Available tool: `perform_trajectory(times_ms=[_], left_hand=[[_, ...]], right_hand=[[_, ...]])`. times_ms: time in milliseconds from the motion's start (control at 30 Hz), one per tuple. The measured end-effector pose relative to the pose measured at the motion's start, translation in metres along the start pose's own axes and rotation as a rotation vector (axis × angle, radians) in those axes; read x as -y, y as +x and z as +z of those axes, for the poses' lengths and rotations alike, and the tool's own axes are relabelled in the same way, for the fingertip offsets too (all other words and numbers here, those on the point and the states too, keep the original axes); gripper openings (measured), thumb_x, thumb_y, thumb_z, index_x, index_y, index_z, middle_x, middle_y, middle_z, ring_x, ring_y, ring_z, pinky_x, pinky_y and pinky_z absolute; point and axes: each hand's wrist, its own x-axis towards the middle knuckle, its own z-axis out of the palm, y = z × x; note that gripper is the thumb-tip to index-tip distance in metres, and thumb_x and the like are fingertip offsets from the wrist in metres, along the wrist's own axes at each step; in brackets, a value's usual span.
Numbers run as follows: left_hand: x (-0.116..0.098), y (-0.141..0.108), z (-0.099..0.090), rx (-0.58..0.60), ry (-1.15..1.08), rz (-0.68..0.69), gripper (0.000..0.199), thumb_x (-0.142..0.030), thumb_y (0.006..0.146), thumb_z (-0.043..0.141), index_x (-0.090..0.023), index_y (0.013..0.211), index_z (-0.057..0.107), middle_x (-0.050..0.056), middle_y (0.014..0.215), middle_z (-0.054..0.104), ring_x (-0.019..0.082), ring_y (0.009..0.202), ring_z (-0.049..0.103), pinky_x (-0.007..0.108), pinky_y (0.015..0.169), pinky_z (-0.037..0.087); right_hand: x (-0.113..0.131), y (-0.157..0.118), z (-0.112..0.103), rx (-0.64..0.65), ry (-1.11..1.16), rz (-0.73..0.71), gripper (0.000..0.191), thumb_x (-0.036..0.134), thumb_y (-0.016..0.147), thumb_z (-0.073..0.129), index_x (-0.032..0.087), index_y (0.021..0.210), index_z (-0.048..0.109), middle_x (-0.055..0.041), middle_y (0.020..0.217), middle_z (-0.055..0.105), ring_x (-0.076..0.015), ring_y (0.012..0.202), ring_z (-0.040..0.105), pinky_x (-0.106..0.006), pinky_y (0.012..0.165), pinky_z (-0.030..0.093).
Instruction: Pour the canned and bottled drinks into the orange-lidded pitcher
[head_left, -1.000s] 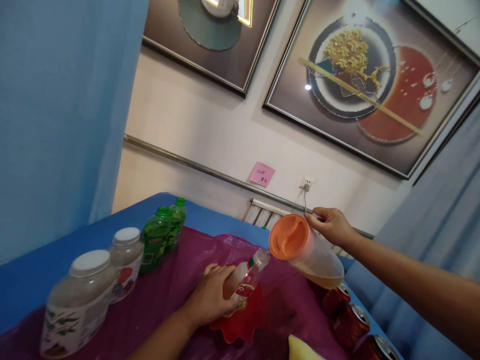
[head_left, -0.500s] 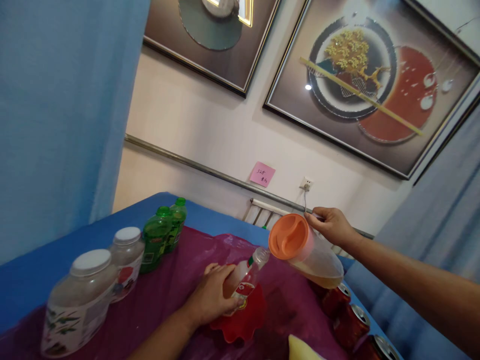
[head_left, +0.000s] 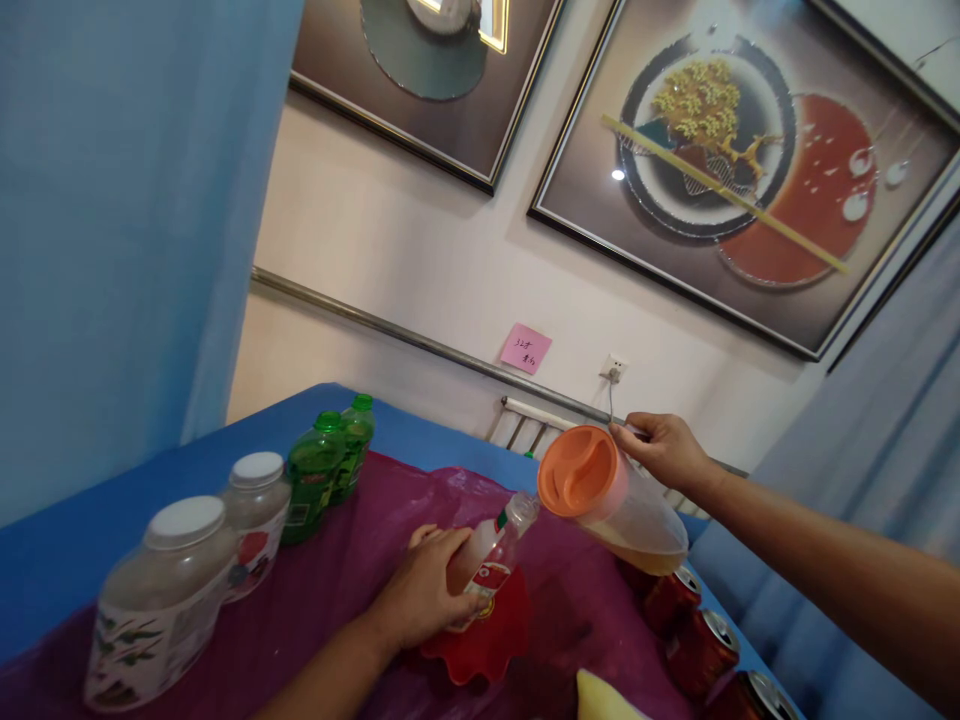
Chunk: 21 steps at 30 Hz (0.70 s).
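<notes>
My left hand (head_left: 431,590) is wrapped round a clear glass bottle (head_left: 491,570) with a red and white label. The bottle leans to the right above a red wavy-edged dish (head_left: 487,650); whether its base touches the dish is hidden. My right hand (head_left: 664,447) grips the handle of a translucent pitcher (head_left: 645,530) with an orange lid (head_left: 581,472). The pitcher is tipped to the left, its lid close to the bottle's mouth. Brownish-yellow liquid lies along its lower side. I cannot make out a stream between the two.
White-capped jars (head_left: 169,600) and green bottles (head_left: 313,480) line the left side. Several red cans (head_left: 701,650) stand at the right edge. A yellow object (head_left: 607,700) shows at the bottom. Purple sheeting (head_left: 330,610) covers part of the blue table (head_left: 150,480), near the wall.
Both hands, the bottle and the tilted pitcher keep almost the same positions. Only a very slight shift of the whole view shows.
</notes>
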Motion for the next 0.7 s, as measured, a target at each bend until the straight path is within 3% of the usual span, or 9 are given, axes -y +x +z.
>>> perform_trajectory(times_ms=[700], left_hand=[[0.0046, 0.0014, 0.0035, -0.002, -0.021, -0.005, 0.071, -0.044, 0.061, 0.084, -0.025, 0.126, 0.065, 0.007, 0.132, 0.070, 0.035, 0.126, 0.058, 0.051, 0.119, 0.028]], right_hand=[[0.0008, 0.0003, 0.0008, 0.004, 0.028, 0.007, 0.050, 0.058, 0.085, 0.053, 0.024, 0.055, 0.031, 0.0058, 0.054, 0.023, -0.0102, 0.052, 0.024, -0.027, 0.047, 0.018]])
